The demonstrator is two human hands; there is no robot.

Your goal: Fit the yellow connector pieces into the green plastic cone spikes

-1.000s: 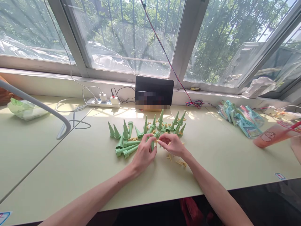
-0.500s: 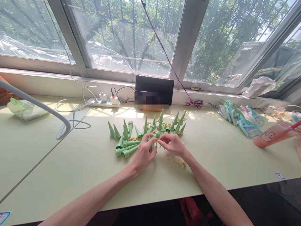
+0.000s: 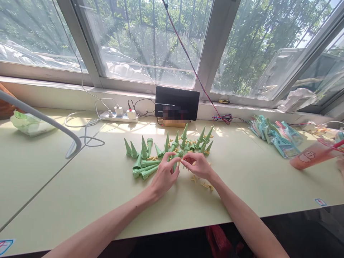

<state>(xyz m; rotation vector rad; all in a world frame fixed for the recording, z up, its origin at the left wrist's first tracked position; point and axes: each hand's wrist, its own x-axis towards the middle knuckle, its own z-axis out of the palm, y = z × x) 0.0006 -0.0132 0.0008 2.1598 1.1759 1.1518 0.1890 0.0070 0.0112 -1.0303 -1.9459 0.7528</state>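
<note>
Green plastic cone [image 3: 174, 165] is sitting in front of the screen [image 3: 177, 104], towards the person, with the left hand [image 3: 163, 175] closing its fingers round it. Right hand [image 3: 199, 166] is pinching a small yellow plug [image 3: 183, 160] at the cone's open end; whether it is seated I cannot tell. Judging progress by how things are lying: a cluster of cones [image 3: 185, 138] is standing tip-up directly before the screen, yellow bits showing at some bases, so those are looking done. A batch of cones is lying flat [image 3: 145, 170] before the screen and to its left, looking untouched. Only a few loose plugs [image 3: 205, 185] are resting on the table [image 3: 80, 186] by the right wrist, before the screen and a little right. My read: roughly midway, maybe past. Writing: the screen's lower half is blurring out, nothing readable. Pink cup [image 3: 309, 157], far right of the screen, is showing a cartoon figure but no legible text. Packets [image 3: 274, 138], right of the screen, are too small to read. Sticker [image 3: 320, 201], at the table edge far right of the screen, is also illegible.
</note>
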